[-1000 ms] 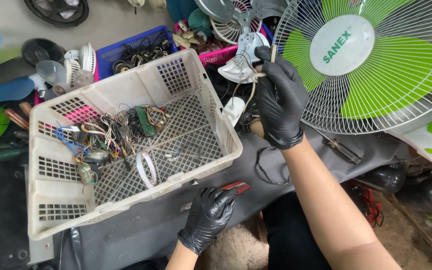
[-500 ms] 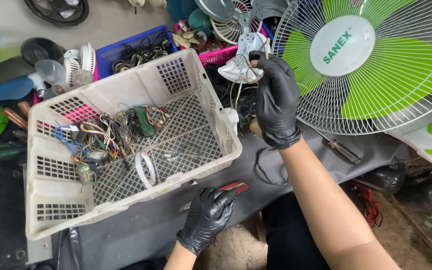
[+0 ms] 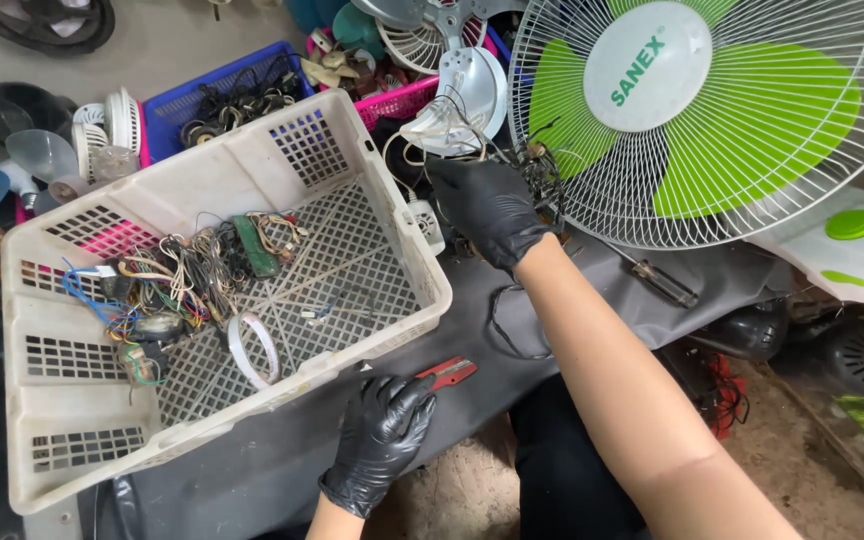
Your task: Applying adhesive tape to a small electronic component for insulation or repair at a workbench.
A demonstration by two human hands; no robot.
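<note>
Both my hands wear black gloves. My right hand [image 3: 492, 210] reaches beyond the white basket's far corner and is closed on a tangle of thin wires [image 3: 540, 170] next to a white plastic fan part [image 3: 457, 105]. My left hand [image 3: 382, 440] rests on the dark mat at the basket's near edge, holding a red-handled tool [image 3: 449, 372]. The white plastic basket [image 3: 62, 400] holds loose coloured wires [image 3: 147, 285], a green circuit board [image 3: 252, 245] and a white ring [image 3: 252, 350].
A large fan [image 3: 712, 110] with a white wire guard and green blades stands at right, its white base [image 3: 842, 245] beside it. A screwdriver [image 3: 652, 275] lies on the mat. Blue [image 3: 177, 95] and pink [image 3: 402, 100] crates of parts stand behind.
My right hand has dropped from the white fan part down toward the mat, now gripping wires. My left hand stays at the basket's near edge with the red tool.
</note>
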